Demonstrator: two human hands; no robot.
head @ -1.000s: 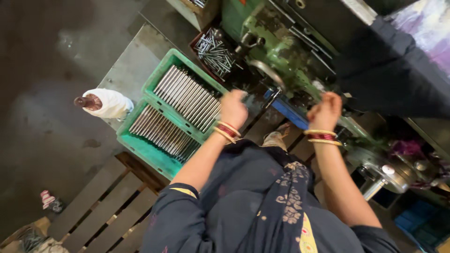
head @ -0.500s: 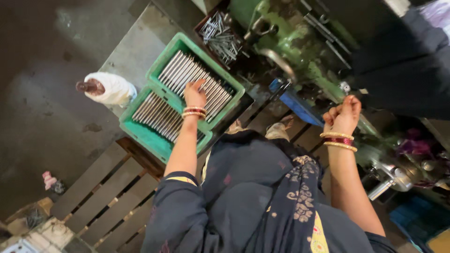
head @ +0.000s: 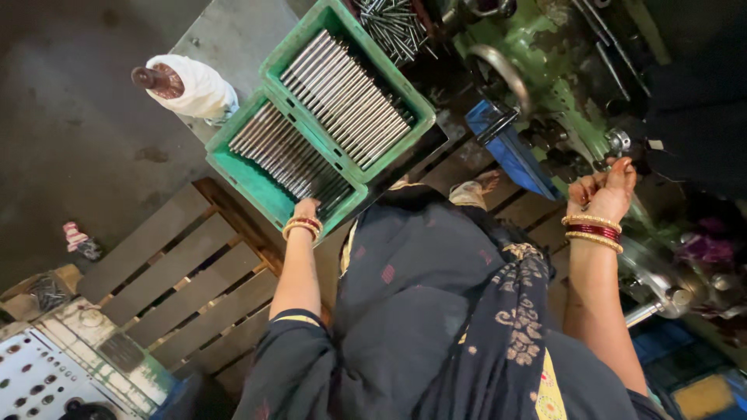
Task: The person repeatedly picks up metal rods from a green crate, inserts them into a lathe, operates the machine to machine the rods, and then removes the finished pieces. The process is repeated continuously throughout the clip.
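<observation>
A big green machine [head: 560, 70] fills the upper right, all dark greasy metal, with a round handwheel [head: 502, 74] on its near side and a blue tray [head: 510, 148] just below that. Under the person's feet lies a wooden pallet [head: 179, 268] of broad slats, running from the lower left up toward the machine.

Two green plastic crates stand side by side on a grey metal sheet [head: 233, 35] at the top centre. The far crate [head: 346, 89] holds a neat layer of bright steel rods lying parallel. The near crate [head: 276, 159] holds a like layer of rods [head: 284, 155], and its near corner meets the edge of the pallet.

The left hand [head: 305, 210] is stretched down to the near crate's near corner, its fingers over the rim and in among the rod ends; they are hidden from above, so I cannot tell whether they grip a rod. The right hand [head: 603, 190] is raised at the machine, fingers curled loosely and not closed on anything that shows. Both wrists wear red and gold bangles.

A bottle wrapped in white cloth [head: 191, 85] stands left of the crates. A heap of loose rods [head: 393, 23] lies beyond the far crate.
</observation>
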